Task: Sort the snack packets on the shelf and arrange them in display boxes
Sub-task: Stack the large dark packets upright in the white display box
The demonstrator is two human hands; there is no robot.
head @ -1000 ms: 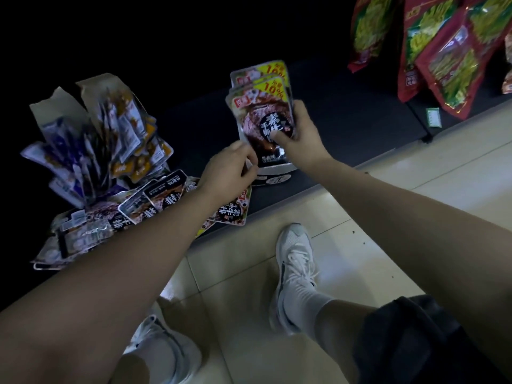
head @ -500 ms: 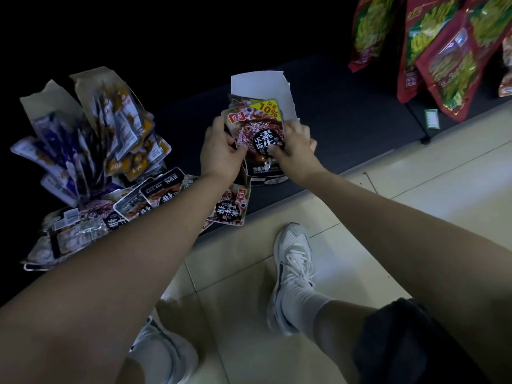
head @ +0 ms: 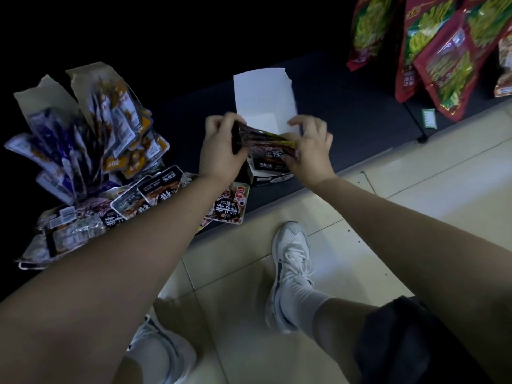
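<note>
Head view looked down at the dark shelf [head: 346, 112]. A heap of loose packets [head: 155, 195] lay left of the left hand [head: 221, 159]. The display box [head: 263, 98] stood open right behind both hands. The left hand and right hand [head: 313, 153] each gripped one end of a small stack of snack packets [head: 266, 141], held over the box.

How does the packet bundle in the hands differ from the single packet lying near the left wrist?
The bundle is gripped at both ends by the left hand and right hand, over the open box; no hand holds the single packet. The bundle shows mostly its edges; the single packet lies flat, face up. Both seem to carry the same dark print.
</note>
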